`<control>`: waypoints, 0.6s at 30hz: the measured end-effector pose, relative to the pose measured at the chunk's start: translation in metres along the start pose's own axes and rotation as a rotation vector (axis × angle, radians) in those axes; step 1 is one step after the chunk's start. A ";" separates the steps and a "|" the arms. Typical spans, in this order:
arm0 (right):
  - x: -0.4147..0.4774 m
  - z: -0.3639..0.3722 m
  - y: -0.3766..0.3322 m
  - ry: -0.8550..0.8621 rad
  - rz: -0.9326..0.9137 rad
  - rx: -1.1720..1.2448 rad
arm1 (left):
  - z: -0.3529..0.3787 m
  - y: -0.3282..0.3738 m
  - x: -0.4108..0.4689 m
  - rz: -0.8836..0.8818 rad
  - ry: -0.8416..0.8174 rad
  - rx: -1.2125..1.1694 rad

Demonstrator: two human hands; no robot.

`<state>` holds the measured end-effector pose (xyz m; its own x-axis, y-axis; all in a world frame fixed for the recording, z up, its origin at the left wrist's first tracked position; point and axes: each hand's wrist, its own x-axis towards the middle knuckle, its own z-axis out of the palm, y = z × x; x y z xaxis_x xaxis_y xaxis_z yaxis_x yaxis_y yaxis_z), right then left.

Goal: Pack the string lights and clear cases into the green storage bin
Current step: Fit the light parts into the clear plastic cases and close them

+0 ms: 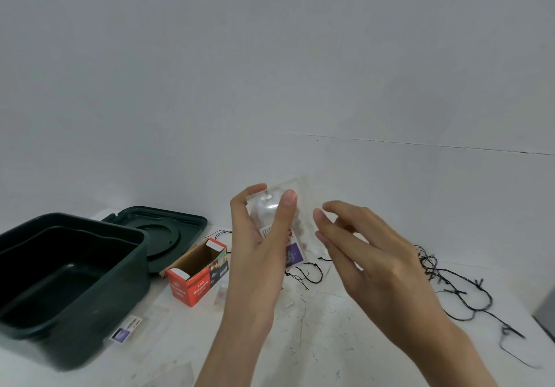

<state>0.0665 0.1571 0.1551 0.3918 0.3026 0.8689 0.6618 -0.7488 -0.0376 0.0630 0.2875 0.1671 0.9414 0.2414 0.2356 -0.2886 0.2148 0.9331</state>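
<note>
My left hand point(260, 245) grips a clear case point(295, 230) with a white and purple label, lifted above the table, thumb on its front. Just right of the case, my right hand point(369, 254) hovers with relaxed, spread fingers, its fingertips at the case's right edge; I cannot tell whether they touch. The dark green storage bin point(36, 320) stands open and empty at the left. A black string of lights point(459, 290) lies tangled on the table to the right, with more strands point(303, 272) under the case. Another clear case point(135, 325) lies flat beside the bin.
The bin's green lid point(168, 230) lies upside down behind the bin. An open red cardboard LED-lights box point(196, 272) lies on its side between bin and hands. Flat clear packaging point(171, 371) sits near the front edge. A white wall rises behind the table.
</note>
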 end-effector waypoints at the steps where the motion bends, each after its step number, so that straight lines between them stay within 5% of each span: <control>1: 0.000 0.000 0.001 -0.012 -0.002 -0.010 | 0.000 0.000 0.000 0.004 0.001 0.003; 6: -0.003 0.005 0.009 0.022 0.039 0.010 | 0.002 0.005 -0.004 -0.011 -0.035 -0.033; 12: -0.007 0.008 0.001 0.263 0.118 0.028 | 0.003 0.006 -0.005 -0.023 -0.030 -0.023; 18: -0.010 0.006 -0.003 0.134 0.027 -0.044 | 0.003 0.005 -0.007 -0.007 -0.003 0.003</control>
<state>0.0642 0.1601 0.1437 0.3179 0.2024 0.9263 0.6226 -0.7814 -0.0429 0.0551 0.2844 0.1708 0.9439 0.2373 0.2296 -0.2812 0.2134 0.9356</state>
